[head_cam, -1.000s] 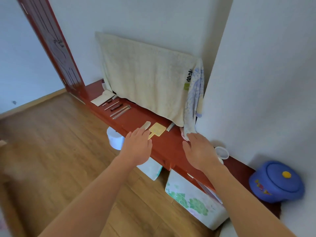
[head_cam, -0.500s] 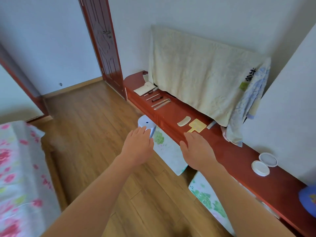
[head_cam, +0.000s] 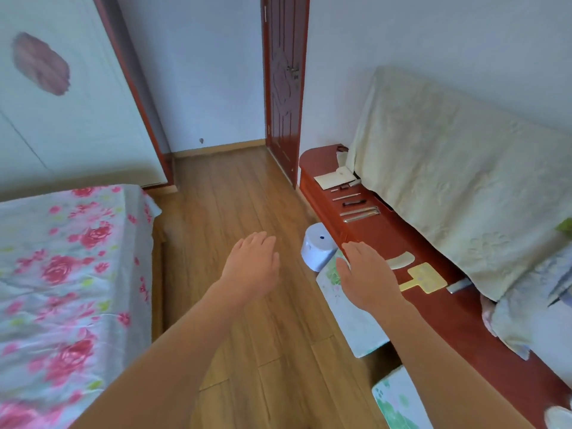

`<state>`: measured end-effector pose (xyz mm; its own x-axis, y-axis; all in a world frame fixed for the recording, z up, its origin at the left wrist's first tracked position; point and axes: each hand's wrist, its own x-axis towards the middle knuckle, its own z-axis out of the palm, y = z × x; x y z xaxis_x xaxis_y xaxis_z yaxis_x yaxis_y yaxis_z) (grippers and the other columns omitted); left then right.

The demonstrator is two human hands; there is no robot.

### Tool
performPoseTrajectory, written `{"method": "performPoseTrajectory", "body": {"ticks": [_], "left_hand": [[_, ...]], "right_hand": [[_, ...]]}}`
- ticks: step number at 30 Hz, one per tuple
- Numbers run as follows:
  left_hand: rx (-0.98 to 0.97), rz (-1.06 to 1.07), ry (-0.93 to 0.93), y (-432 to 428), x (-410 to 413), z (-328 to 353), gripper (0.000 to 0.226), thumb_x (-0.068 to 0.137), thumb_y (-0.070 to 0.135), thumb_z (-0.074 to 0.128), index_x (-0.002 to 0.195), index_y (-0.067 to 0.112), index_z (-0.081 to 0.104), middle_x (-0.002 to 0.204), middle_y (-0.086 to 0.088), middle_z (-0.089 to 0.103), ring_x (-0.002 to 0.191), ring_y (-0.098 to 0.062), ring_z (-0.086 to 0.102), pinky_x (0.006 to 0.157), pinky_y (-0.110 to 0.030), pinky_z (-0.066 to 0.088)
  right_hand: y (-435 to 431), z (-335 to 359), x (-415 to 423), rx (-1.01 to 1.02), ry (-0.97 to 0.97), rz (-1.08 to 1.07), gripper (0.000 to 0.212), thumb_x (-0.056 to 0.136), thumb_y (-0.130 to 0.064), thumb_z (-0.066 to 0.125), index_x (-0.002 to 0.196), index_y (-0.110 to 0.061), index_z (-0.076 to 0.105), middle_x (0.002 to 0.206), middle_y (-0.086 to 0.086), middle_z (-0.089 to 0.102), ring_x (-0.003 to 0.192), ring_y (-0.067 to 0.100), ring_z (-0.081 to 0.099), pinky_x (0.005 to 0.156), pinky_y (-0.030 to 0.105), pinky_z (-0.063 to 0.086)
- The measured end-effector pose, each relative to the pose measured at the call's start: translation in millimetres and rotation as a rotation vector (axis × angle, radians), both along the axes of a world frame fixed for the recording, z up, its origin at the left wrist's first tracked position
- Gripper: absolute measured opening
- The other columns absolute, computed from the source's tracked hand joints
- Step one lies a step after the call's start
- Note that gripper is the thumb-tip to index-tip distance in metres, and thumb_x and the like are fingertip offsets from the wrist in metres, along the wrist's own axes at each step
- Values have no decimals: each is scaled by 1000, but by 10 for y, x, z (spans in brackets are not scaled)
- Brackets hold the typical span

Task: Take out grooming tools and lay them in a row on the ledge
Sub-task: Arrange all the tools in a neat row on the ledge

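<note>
Above the wood floor (head_cam: pixel 235 187), left hand (head_cam: pixel 252 267) hovers palm down, arm extended, fingers straight and together, grip slack and empty. Right hand (head_cam: pixel 366 277) likewise flat, grip empty, over the ledge's (head_cam: pixel 387 236) front edge. On the ledge: slim metal tools (head_cam: pixel 356 207) in a row toward the far end; pale curved scraper (head_cam: pixel 402 261) and yellow paddle (head_cam: pixel 425 278) just beside the right hand.

Both hands empty, fingers straight: left hand (head_cam: pixel 252 267) over floor, right hand (head_cam: pixel 366 274) by ledge (head_cam: pixel 402 236) w/ tools (head_cam: pixel 359 209) in row.
</note>
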<state>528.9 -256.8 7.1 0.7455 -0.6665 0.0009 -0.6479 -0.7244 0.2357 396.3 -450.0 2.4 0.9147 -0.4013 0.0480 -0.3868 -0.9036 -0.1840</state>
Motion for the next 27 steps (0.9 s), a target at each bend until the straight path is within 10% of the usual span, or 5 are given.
{"method": "performPoseTrajectory", "body": {"ticks": [27], "left_hand": [[-38,113,65,890,2699,33,50,106,36,27,153,19,28,160,0,29,149,-19,22,122,-37,17]], "right_hand": [[584,47,2778,176,-69,-3,49,103,-38,35,146,-16,40,152,1,41,141,20,34,117,33,27]]}}
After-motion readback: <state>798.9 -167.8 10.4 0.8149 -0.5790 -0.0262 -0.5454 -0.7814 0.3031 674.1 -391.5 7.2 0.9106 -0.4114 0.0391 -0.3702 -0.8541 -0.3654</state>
